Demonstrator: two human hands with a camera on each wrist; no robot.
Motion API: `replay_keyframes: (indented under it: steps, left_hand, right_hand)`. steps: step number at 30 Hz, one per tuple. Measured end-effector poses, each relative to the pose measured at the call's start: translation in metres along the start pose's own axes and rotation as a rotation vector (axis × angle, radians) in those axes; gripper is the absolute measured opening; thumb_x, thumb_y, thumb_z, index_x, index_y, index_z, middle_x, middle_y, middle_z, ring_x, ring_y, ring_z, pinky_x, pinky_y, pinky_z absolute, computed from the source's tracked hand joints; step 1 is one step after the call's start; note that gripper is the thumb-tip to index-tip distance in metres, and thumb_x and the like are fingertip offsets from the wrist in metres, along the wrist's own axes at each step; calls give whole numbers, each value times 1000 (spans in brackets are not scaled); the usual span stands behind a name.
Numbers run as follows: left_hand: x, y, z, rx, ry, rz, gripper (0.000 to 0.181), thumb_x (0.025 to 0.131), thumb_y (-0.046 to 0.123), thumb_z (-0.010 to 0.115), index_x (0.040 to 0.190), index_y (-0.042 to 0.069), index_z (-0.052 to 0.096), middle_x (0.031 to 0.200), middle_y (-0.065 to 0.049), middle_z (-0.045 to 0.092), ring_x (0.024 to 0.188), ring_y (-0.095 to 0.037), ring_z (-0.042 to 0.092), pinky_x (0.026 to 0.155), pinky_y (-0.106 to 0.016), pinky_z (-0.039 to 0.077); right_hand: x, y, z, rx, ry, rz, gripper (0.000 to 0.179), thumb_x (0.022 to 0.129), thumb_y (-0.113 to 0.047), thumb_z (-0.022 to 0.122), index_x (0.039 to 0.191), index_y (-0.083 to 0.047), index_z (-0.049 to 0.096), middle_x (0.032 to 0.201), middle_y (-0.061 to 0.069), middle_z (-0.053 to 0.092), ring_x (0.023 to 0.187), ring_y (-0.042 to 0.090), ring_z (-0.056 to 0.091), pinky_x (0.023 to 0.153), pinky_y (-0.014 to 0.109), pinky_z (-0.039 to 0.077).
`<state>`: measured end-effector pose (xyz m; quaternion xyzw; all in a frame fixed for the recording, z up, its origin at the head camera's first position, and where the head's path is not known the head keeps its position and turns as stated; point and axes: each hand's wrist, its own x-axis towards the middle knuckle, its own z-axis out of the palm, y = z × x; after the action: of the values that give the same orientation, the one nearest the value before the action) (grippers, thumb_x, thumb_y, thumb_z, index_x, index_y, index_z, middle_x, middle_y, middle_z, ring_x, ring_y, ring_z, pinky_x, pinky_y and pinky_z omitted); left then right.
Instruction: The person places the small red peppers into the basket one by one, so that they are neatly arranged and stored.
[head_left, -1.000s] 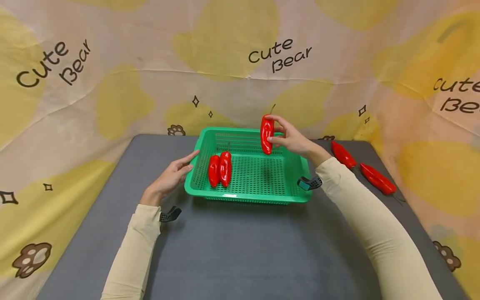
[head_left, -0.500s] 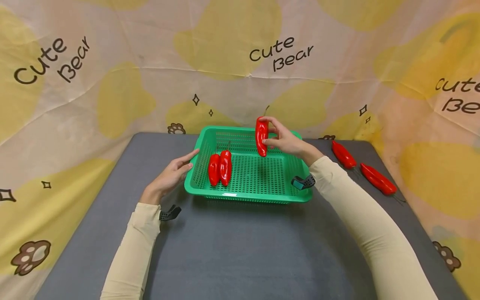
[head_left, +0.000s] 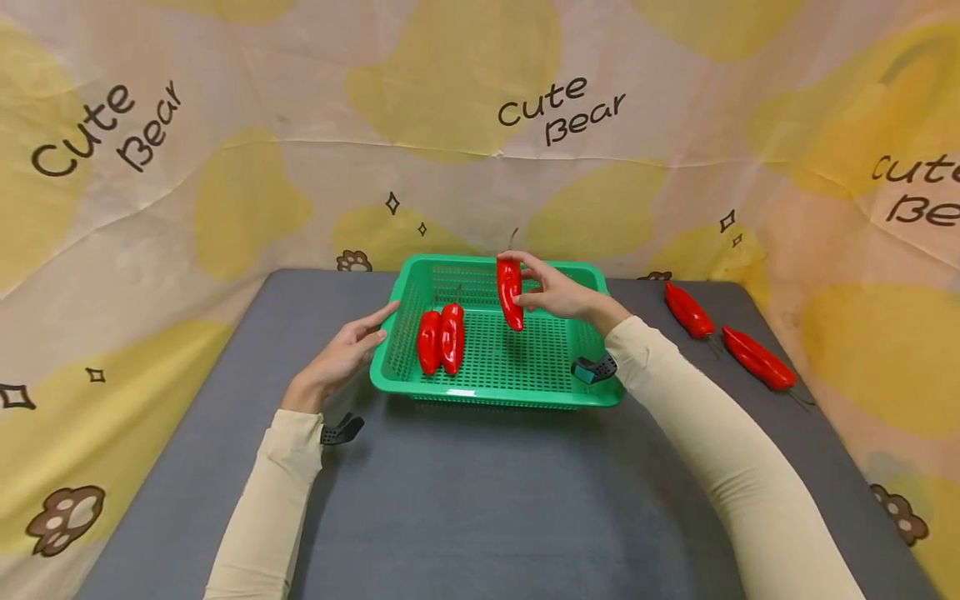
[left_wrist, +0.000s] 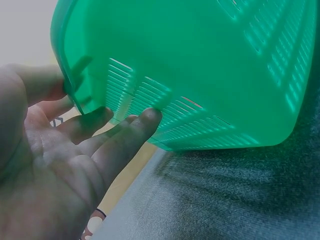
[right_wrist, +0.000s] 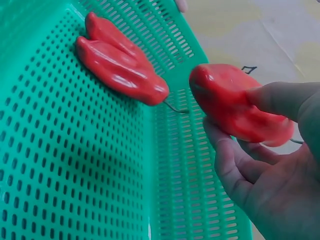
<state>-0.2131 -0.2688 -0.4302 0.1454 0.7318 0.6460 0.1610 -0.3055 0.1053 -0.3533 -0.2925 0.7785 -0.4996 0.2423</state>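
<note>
My right hand (head_left: 557, 292) pinches a glossy red chili pepper (head_left: 509, 292) between thumb and fingers, held upright with its thin stem up, over the middle of a green plastic basket (head_left: 495, 398). In the right wrist view this pepper (right_wrist: 232, 102) shows near the basket's far wall. Two more red peppers (head_left: 452, 337) lie side by side on the basket floor at its left. My left hand (head_left: 339, 357) holds the basket's left rim. The left wrist view shows the left hand's fingers (left_wrist: 132, 132) against the outside of the slotted basket wall (left_wrist: 200, 75).
Two red peppers (head_left: 759, 358) lie on the grey table (head_left: 480, 500) to the right of the basket, beyond the right forearm. A patterned cloth (head_left: 450, 100) with printed words hangs behind the table and along both sides.
My right hand has carried the pepper leftward and lower over the basket, closer to the two peppers inside. My left hand stays at the basket rim.
</note>
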Motion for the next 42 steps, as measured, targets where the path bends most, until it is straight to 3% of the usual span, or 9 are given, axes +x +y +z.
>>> replay_keyframes:
  steps: [7, 12, 24, 30, 42]
  left_hand:
    - [3, 2, 4, -14, -12, 10, 57, 110, 21, 42, 163, 22, 22, 168, -13, 24, 130, -14, 57, 97, -23, 55]
    - [-4, 2, 1, -2, 7, 0, 56, 110, 20, 42, 163, 22, 23, 169, -11, 22, 127, -12, 57, 95, -23, 55]
    - [-4, 4, 2, -20, 6, -15, 57, 110, 18, 41, 163, 20, 20, 168, -14, 24, 132, -16, 56, 95, -23, 56]
    - [-3, 4, 2, -22, 6, -18, 57, 110, 18, 41, 163, 21, 21, 168, -13, 24, 134, -21, 54, 96, -25, 56]
    - [-2, 2, 1, -32, 7, -19, 57, 110, 19, 43, 163, 21, 22, 168, -13, 23, 129, -13, 58, 95, -25, 56]
  right_hand:
    - [3, 6, 1, 2, -52, 8, 67, 100, 3, 54, 157, -12, 21, 146, 24, 40, 130, 44, 49, 96, 61, 52]
    - [11, 11, 10, 27, -78, 14, 67, 100, 2, 56, 156, -11, 22, 144, 23, 43, 130, 42, 48, 99, 67, 49]
    - [20, 17, 18, 23, -63, 64, 68, 100, -3, 59, 156, -11, 20, 143, 22, 44, 128, 42, 52, 101, 61, 51]
    - [21, 18, 22, 8, -116, 105, 67, 98, -6, 63, 153, -12, 25, 137, 20, 49, 123, 40, 53, 103, 61, 48]
    - [28, 20, 29, -63, -240, 194, 68, 97, -10, 66, 153, -16, 28, 139, 15, 48, 125, 34, 56, 108, 54, 48]
